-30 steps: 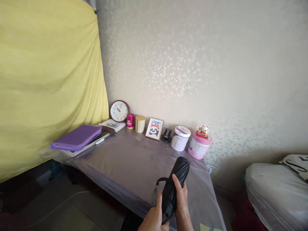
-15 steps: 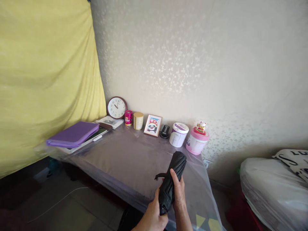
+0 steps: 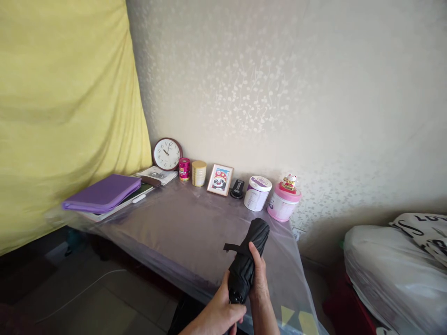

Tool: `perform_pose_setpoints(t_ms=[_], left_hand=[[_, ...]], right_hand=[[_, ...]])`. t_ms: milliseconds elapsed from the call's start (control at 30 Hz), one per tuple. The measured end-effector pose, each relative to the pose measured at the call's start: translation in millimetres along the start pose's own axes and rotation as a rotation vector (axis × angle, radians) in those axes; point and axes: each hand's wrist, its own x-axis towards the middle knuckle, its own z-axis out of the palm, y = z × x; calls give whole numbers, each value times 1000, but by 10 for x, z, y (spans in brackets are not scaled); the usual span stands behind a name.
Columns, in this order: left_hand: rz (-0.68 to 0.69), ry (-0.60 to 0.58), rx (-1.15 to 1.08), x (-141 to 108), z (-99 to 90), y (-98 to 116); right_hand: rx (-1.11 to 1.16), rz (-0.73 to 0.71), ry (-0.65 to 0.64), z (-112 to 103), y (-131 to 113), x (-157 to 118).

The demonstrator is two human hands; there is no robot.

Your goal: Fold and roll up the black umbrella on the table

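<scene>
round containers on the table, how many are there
4: magenta tin by the clock; yellow-topped canister right of that tin; white-and-purple tub right of the picture frame; pink-lidded tub at the far right, under the figurine.

A person's left hand (image 3: 223, 309), toward six o'clock, and right hand (image 3: 259, 274), toward five o'clock, both ungloved, with slender fingers. The wrists (image 3: 259, 295) and forearms (image 3: 268, 321) are bare down to the picture's lower edge, uncovered by sleeves.

1 round clock (image 3: 167, 154) against the patterned wall (image 3: 244, 83), beside 1 yellow curtain (image 3: 70, 111)
</scene>
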Motion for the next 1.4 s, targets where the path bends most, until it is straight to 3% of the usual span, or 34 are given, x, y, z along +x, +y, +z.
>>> perform_pose_setpoints(t_ms=[100,233,333,400,500,567,633,700,800,900,967,1067,1167,1267,1400], left_hand=[[-7,136,207,88,0,-168],[135,268,590,115,-54,-307],[61,310,799,79,-88,-290],[98,293,782,53,-104,-239],[125,192,494,21,-113,-123],[-12,91,263,7,-104,-50],[-63,55,190,7,-90,-24],[-17,109,297,26,-82,-68],[138,284,625,56,-94,-210],[101,339,846,45,-136,-279],[125,310,837,12,-171,-231],[205,197,598,-47,-211,-72],[52,59,292,-63,-209,34],[45,136,295,3,-198,-21],[287,302,571,121,-250,-179]], right_hand=[[-42,18,-38,26,-10,8],[-108,-30,-16,52,4,11],[-129,-16,17,62,23,11],[-127,5,35,63,31,8],[-102,18,40,54,24,-6],[-81,26,19,50,7,-15],[-79,30,2,51,-9,-19],[-112,14,25,57,-12,-14],[-158,-33,72,69,21,-1],[-138,-45,59,80,64,-3],[-102,-26,42,88,68,-18],[-47,41,15,107,27,-52],[-60,81,12,124,-28,-68],[-194,6,69,110,-45,-36],[-443,-147,114,33,13,51]])
